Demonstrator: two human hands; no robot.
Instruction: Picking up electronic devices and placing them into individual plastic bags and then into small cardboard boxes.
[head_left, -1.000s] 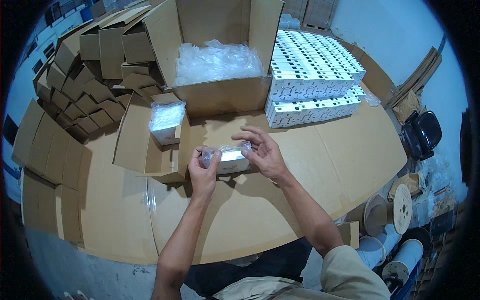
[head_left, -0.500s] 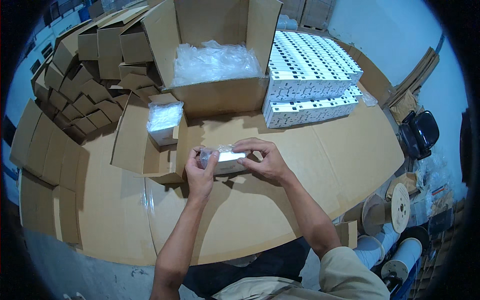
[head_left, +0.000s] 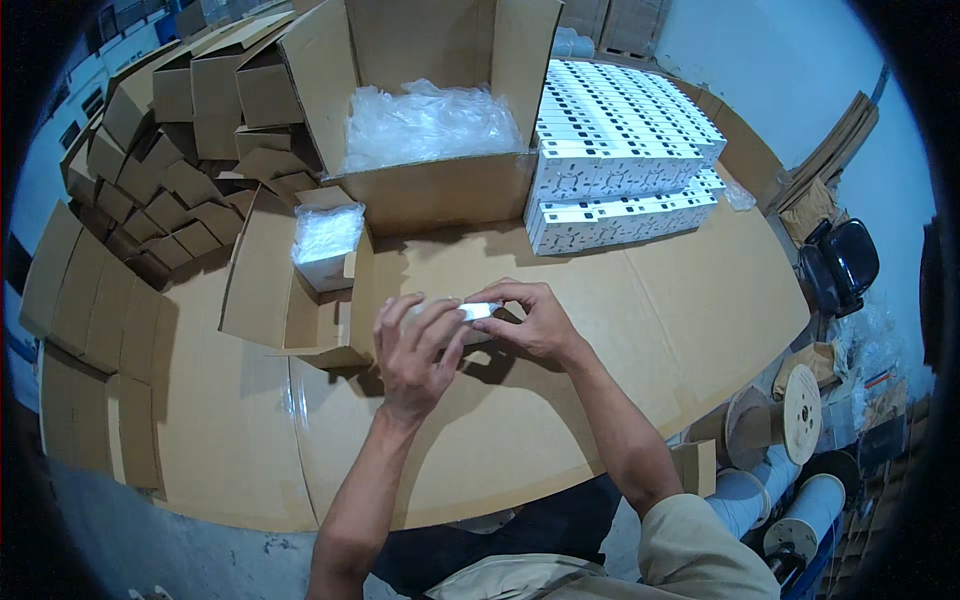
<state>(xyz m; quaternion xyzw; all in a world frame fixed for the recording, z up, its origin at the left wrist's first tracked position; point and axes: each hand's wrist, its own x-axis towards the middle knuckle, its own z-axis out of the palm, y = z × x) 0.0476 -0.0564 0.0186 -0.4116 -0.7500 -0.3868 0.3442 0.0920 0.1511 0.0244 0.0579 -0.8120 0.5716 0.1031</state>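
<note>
A small white box [head_left: 478,311] in clear plastic film is held just above the cardboard-covered table. My right hand [head_left: 537,322] pinches its right end between thumb and fingers. Across its left part lies my left hand [head_left: 412,358], fingers stretched and apart, hiding much of the box. Whether those fingers press on the film I cannot tell. Just left of my hands stands an open cardboard carton [head_left: 330,345], with plastic-wrapped white boxes [head_left: 328,245] at its far end.
Behind is a large open carton [head_left: 440,195] heaped with clear plastic bags [head_left: 430,125]. White printed boxes [head_left: 620,170] are stacked at the back right. Empty brown cartons [head_left: 160,185] pile up at the far left; others [head_left: 90,300] stand nearer. Spools [head_left: 800,415] lie right of the table.
My left hand has gone from gripping the box's left end to lying spread over it. My right hand keeps its pinch on the right end, almost unmoved.
</note>
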